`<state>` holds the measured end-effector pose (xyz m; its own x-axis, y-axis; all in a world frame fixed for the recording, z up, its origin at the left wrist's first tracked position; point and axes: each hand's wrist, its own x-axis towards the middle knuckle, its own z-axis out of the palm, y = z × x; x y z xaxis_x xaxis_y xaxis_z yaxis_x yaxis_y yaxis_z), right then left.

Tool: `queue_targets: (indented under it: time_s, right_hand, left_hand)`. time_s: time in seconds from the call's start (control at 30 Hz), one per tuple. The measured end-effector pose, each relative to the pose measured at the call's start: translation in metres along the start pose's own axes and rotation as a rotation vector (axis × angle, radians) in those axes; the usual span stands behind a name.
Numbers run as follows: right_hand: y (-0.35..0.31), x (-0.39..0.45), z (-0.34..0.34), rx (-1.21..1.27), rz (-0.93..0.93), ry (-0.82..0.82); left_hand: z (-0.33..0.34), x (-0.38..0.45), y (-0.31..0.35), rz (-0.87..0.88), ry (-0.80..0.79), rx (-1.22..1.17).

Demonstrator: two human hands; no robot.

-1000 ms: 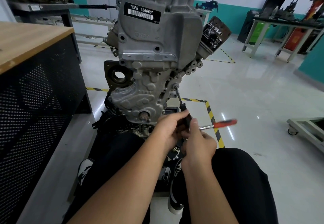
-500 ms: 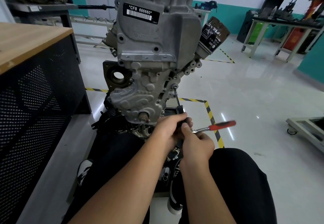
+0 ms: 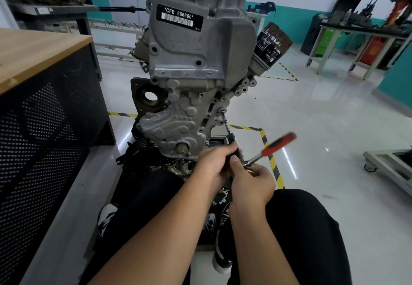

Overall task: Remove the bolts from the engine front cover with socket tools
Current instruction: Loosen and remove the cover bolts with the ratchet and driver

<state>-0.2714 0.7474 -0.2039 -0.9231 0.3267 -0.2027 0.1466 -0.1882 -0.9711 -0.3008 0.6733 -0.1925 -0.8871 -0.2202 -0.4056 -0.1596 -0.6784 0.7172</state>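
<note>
Both hands work one socket tool on the engine front cover (image 3: 176,124), lower right edge. The bolt (image 3: 222,111) sits on the cover's right flange, up and ahead of both hands, slightly left of the right hand (image 3: 252,182). The extension bar (image 3: 227,125) runs from the bolt head down and toward the person, so the long axis slants from upper-left at the bolt to lower-right at the hands; its tip looks seated on the bolt, though the contact is too small to confirm. Left hand (image 3: 215,164) is curled round the black lower section of the bar, steadying it; it is the nearer hand to the bolt. Right hand is just beside and below it, fingers wrapped at the ratchet head, thumb up against the bar. The ratchet handle (image 3: 278,144), red grip, sticks out to the right and upward, blurred, so probably mid-swing. Judgement: a loosening stroke, which turns on keeping the bar in line with the bolt's axis; tilt it off and the socket could slip. Oil filter (image 3: 270,44) hangs at the engine's upper right, well apart.
</note>
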Motion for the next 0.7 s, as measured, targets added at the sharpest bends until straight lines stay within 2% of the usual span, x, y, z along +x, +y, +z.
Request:
queue_targets:
  time_s: [0.13,0.23,0.4,0.47,0.53,0.6,0.7]
  right_hand:
    - [-0.0015,-0.0008,-0.0006,0.112,0.100,-0.045]
    - [-0.0036,0.0011,-0.0013,0.122,0.201,-0.032]
    - [-0.0041,-0.0007,-0.0019,0.004,-0.005,-0.040]
    - [-0.0055,-0.0018,-0.0021,0.084,0.035,-0.075]
    - [-0.0068,0.0001,-0.0029,0.135,0.166,-0.079]
    - [-0.0080,0.0001,-0.0042,0.113,0.222,-0.086]
    - [-0.0061,-0.0010,-0.0033,-0.025,0.055,-0.061]
  left_hand:
    - [0.0001,-0.0032,0.0041,-0.047,-0.052,0.035]
    - [0.0002,-0.0044,0.0022,-0.021,-0.002,0.053]
    - [0.0004,-0.0028,0.0028,-0.014,0.015,0.022]
    - [-0.0005,-0.0037,0.0056,-0.032,-0.024,0.029]
    - [-0.0021,-0.0037,0.0047,-0.040,-0.039,0.059]
    - [-0.0025,-0.0021,0.0019,-0.023,-0.018,0.064]
    - [-0.0028,0.0005,0.0012,-0.015,-0.009,0.029]
